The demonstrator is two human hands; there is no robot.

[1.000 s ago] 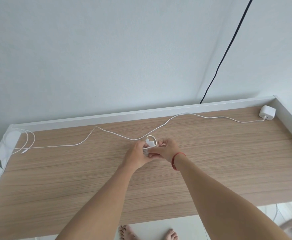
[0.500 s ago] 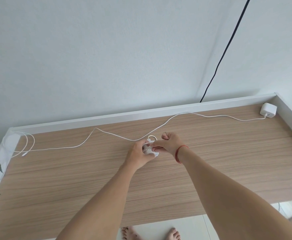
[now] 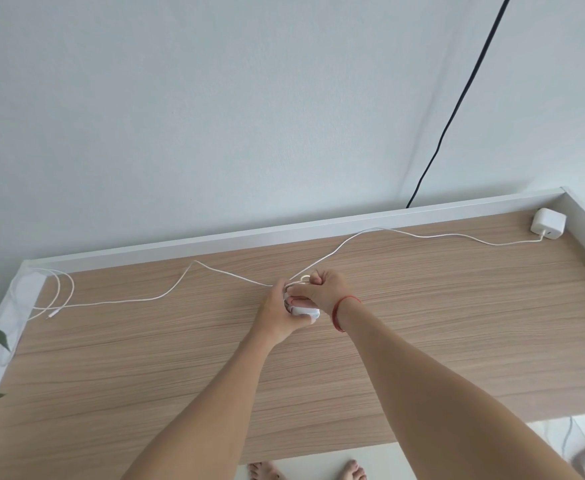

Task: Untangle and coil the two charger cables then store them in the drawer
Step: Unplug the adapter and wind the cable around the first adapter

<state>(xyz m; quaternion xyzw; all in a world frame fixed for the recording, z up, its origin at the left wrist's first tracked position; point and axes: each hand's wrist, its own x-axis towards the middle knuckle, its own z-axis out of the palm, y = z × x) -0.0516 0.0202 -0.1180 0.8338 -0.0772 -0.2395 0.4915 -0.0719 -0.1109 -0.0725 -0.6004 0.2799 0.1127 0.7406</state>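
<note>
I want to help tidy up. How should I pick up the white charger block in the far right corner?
Grip the white charger block by its boxy body, coming from above. The desk rim crowds its back and right sides, and the cable leaves its near side.

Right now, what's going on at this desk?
A person stands at a wooden desk handling white charger cables. The left hand grips a white charger adapter, while the right hand pinches a small cable loop just beyond it. A second adapter sits in the far right corner. A long cable runs from it across the desk, past the hands, to loose loops at the left end. No drawer is in view.
</note>
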